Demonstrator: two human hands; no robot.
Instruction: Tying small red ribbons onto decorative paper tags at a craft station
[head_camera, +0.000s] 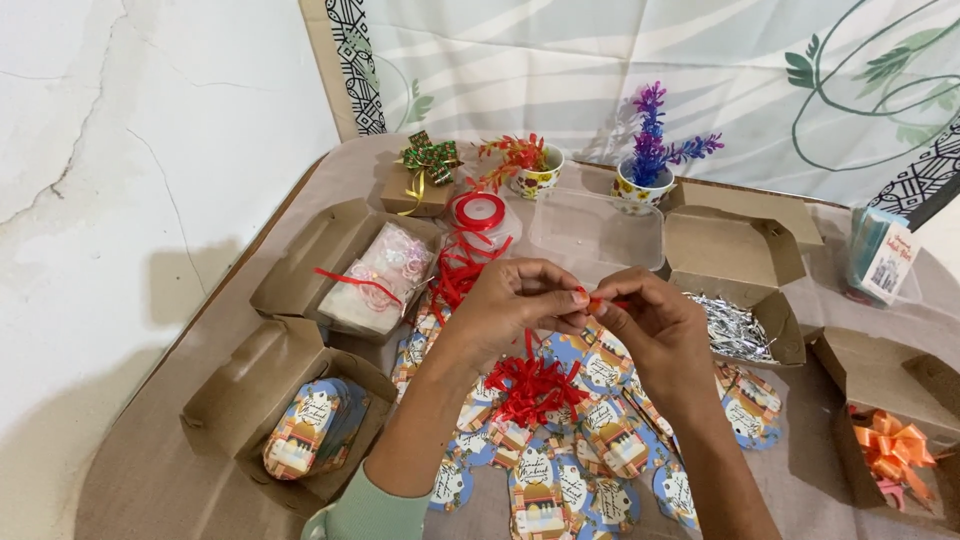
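Both hands pinch a red ribbon piece (597, 301).
Left hand (515, 305) and right hand (655, 330) meet fingertip to fingertip above paper tags (610, 440) on the surface (150, 480).

Clear plastic tub (597, 232) sits just beyond the hands. Two small pots, one with a purple plant (652, 150), one with a red plant (515, 158), stand farther back. Orange bow (893, 447) in a box far to their right. Silver shreds (733, 327) in a box just right.

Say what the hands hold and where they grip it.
Both hands, left and right, pinch a thin red ribbon between their fingertips, at a short stretch of it.
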